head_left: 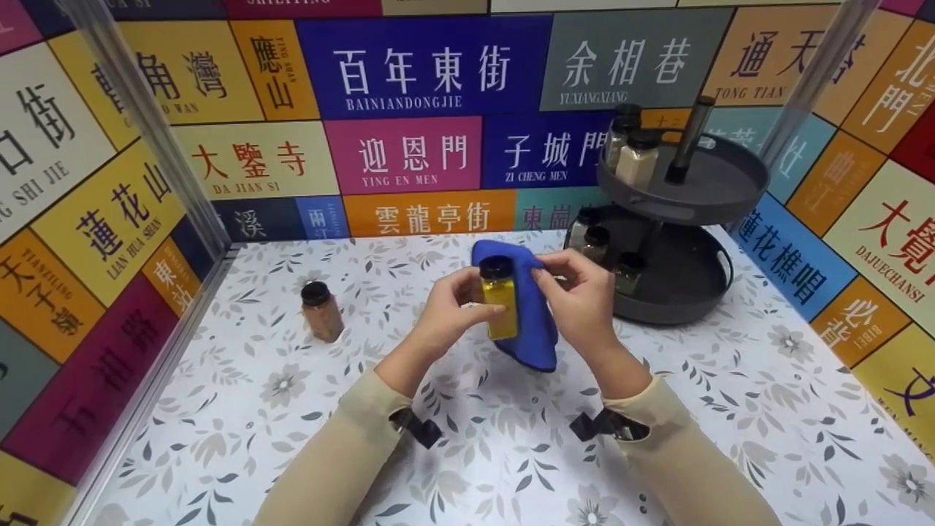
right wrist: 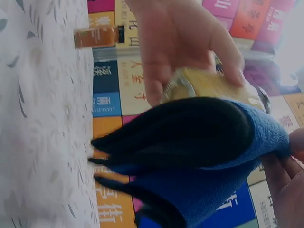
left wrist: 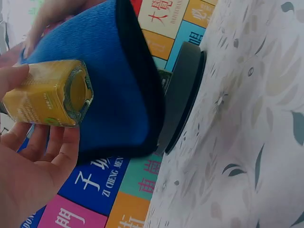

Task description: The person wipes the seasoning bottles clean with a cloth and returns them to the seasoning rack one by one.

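So, around the centre of the head frame, a dark-capped yellow bottle (head_left: 501, 292) is held up off the table (head_left: 511, 475), pretty much upright, gripped between the thumb and fingers of the left hand (head_left: 454, 310). A folded blue cloth (head_left: 538, 329) is pinched near its upper right edge by the thumb and fingertips of the right hand (head_left: 584, 292), and it's hung right behind and beside the bottle; whether the glass is actually touched can't really be told. Best guess, a wipe-down of the bottle is the step in hand. For the next move, a steady grip on the bottle would be needed, with the cloth pressed against the sides and the bottle turned so no face gets missed. A brownish bottle (head_left: 323, 319) is stood at the left of the frame, and some jars (head_left: 638, 164) are parked on the two-tier tray (head_left: 676, 313) at upper right, untouched by either hand
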Tool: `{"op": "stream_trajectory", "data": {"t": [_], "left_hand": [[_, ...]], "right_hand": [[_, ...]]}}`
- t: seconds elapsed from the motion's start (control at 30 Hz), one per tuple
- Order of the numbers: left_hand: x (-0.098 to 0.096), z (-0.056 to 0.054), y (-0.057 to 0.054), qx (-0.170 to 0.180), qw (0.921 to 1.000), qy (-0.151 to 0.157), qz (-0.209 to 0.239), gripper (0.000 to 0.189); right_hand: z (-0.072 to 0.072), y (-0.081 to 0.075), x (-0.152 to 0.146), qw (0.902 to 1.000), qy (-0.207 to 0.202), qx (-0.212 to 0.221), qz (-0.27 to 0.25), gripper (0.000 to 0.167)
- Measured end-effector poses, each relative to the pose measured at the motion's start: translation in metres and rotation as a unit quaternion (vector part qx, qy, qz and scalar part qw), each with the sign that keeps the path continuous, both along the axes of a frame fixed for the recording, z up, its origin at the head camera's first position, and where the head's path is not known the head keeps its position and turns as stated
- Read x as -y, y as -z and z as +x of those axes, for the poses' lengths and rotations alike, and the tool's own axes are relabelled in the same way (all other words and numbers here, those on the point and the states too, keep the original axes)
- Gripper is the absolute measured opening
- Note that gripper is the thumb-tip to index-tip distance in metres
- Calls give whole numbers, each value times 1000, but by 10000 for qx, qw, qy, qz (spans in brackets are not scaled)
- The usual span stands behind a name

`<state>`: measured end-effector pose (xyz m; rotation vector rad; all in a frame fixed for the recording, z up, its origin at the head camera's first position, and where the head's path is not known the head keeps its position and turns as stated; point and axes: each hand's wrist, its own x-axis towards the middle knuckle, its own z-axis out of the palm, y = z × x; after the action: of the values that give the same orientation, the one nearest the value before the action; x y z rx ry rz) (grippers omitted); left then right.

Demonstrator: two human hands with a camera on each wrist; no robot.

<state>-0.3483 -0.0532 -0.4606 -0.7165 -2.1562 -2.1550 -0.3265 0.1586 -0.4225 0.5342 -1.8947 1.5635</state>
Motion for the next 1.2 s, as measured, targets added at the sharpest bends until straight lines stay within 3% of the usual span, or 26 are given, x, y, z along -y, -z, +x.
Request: {"op": "stream_trajectory", "data": {"t": [0.2, 0.5, 0.77, 0.93, 1.07, 1.2], "left_hand": [[0, 2, -2, -272, 9993, -271, -45, 42], [2, 2, -8, -409, 9978, -518, 34, 41], [1, 4, -8, -357, 9956, -854, 170, 42], [1, 5, -12, -357, 9955, -852, 230, 43], [1, 6, -12, -369, 9957, -826, 180, 43], [-2, 7, -11, -416, 9965, -721, -1, 44]], "right_hand": [[5, 3, 9, 9991, 20, -83, 403, 11], [2, 5, 8, 9945, 6, 532, 899, 10], [-1, 6, 5, 9754, -130, 1014, 1955, 6], [1, 4, 6, 9630, -181, 1272, 2369, 6], [4, 2, 8, 9713, -88, 1226, 2037, 6], [6, 1, 8, 9850, 98, 885, 1478, 5]]}}
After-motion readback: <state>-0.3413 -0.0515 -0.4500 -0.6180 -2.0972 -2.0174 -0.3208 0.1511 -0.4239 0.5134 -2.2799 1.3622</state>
